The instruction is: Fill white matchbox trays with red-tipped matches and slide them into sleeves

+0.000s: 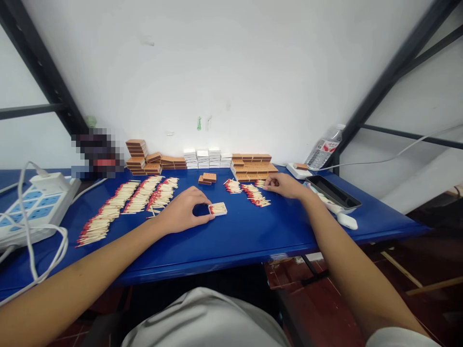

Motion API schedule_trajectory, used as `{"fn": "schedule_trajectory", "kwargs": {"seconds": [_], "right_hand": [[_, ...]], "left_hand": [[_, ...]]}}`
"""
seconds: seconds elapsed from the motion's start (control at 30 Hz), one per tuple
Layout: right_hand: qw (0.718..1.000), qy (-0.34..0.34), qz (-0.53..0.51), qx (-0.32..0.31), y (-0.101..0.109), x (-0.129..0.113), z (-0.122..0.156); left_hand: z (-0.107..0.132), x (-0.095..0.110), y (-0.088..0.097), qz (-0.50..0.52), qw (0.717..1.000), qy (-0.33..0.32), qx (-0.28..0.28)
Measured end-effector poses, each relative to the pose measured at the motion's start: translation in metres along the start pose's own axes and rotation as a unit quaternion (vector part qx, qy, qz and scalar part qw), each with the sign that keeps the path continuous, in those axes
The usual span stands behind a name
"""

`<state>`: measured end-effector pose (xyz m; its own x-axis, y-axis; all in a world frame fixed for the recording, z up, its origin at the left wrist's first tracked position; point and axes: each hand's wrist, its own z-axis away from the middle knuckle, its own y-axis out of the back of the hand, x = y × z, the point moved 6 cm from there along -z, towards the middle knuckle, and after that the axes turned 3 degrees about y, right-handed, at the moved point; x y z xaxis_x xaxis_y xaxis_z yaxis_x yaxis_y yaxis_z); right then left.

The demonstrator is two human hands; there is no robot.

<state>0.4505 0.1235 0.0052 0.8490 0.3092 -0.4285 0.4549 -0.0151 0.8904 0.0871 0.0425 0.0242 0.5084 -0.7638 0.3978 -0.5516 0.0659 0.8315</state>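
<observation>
My left hand (187,209) grips the left end of a small white matchbox tray (220,211) between thumb and fingers. Red-headed matches lie inside the tray. To the right, my right hand (282,185) is closed in a pinch on matches (259,183) at the edge of a small heap. Just in front of it lies a larger match pile (256,195), and a small match bundle (232,186) is a little to the left. Long rows of matches (108,214) spread out left of my left hand. Two brown matchbox covers (209,177) lie behind the tray.
Brown matchboxes (253,168) and white trays (203,158) are stacked along the wall. A power strip (32,207) with looping cables occupies the left side. At right are a plastic bottle (325,147), a black tray (334,192) and a white earphone case (347,221).
</observation>
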Motion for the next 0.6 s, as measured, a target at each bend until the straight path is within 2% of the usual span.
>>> {"fn": "schedule_trajectory", "kwargs": {"seconds": [0.4, 0.5, 0.6], "right_hand": [[1.000, 0.006, 0.008, 0.007, 0.002, -0.009, 0.002], [0.998, 0.027, -0.024, 0.043, 0.006, -0.032, 0.006], [0.995, 0.079, -0.054, 0.041, 0.002, -0.079, 0.013]], "left_hand": [[0.000, 0.002, 0.000, 0.001, 1.000, -0.003, 0.001], [0.000, 0.002, 0.000, -0.001, 1.000, -0.005, 0.005], [0.000, 0.002, 0.000, 0.001, 1.000, -0.005, 0.008]]}}
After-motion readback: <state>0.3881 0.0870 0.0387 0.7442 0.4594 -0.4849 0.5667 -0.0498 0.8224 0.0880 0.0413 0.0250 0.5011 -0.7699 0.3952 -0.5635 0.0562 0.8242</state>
